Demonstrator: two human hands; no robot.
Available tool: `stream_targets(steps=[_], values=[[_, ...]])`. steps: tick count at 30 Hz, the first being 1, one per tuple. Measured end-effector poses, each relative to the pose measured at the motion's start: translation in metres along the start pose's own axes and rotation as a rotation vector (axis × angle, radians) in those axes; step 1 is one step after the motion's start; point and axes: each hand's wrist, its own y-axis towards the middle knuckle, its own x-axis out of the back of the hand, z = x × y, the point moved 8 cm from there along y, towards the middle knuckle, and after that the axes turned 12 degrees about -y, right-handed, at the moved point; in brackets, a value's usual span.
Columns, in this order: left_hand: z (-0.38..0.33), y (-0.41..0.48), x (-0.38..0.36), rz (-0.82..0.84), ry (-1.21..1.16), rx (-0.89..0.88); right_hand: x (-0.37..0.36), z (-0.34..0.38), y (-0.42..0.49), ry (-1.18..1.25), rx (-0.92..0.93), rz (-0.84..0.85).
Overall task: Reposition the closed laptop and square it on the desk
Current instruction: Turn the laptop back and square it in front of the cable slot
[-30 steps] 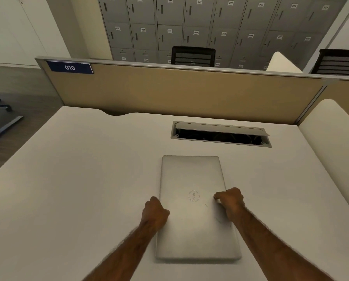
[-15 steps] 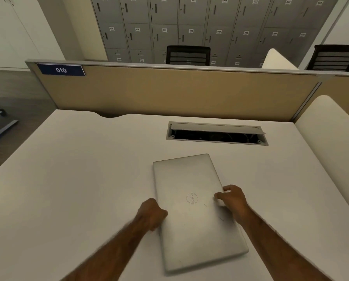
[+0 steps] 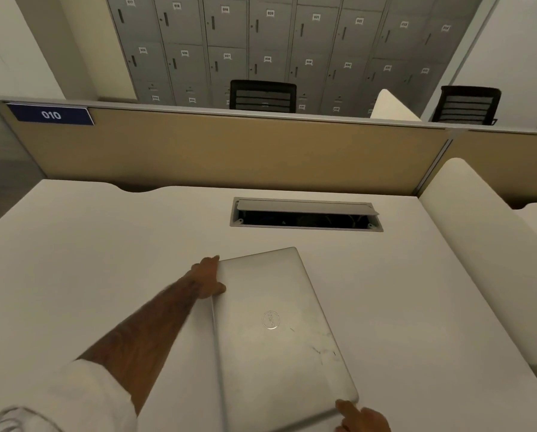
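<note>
A closed silver laptop (image 3: 276, 335) lies lid-up on the white desk (image 3: 89, 260), skewed so that its far end leans left. My left hand (image 3: 209, 277) rests against the laptop's far left corner, fingers stretched along the edge and thumb on the lid. My right hand (image 3: 362, 416) is at the bottom of the view, a fingertip touching the near right corner. Most of that hand is cut off by the frame edge. Neither hand wraps around the laptop.
A cable hatch (image 3: 306, 215) with its flap raised sits in the desk just beyond the laptop. A tan divider panel (image 3: 229, 151) with a blue "010" sign (image 3: 51, 115) closes the back. A white rounded side screen (image 3: 485, 238) borders the right. Chairs and grey lockers stand behind.
The laptop has turned further counter-clockwise. My left hand slid from the left edge's middle up to the far left corner, and my right hand dropped from the right edge to the near right corner.
</note>
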Motion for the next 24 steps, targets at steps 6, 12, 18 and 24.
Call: stream_targets(steps=[6, 12, 18, 24], values=[[-0.003, 0.01, 0.002, 0.019, -0.019, -0.025, -0.018, -0.029, 0.006, 0.099, -0.247, 0.083], [-0.003, 0.011, 0.003, -0.008, -0.015, -0.042, -0.03, -0.025, 0.006, 0.134, -0.314, 0.1], [0.011, 0.003, 0.013, -0.061, -0.004, 0.009, -0.036, -0.001, 0.013, 0.214, -0.235, 0.11], [0.032, -0.012, 0.017, -0.117, -0.019, 0.07, -0.039, 0.033, 0.026, 0.21, -0.103, 0.141]])
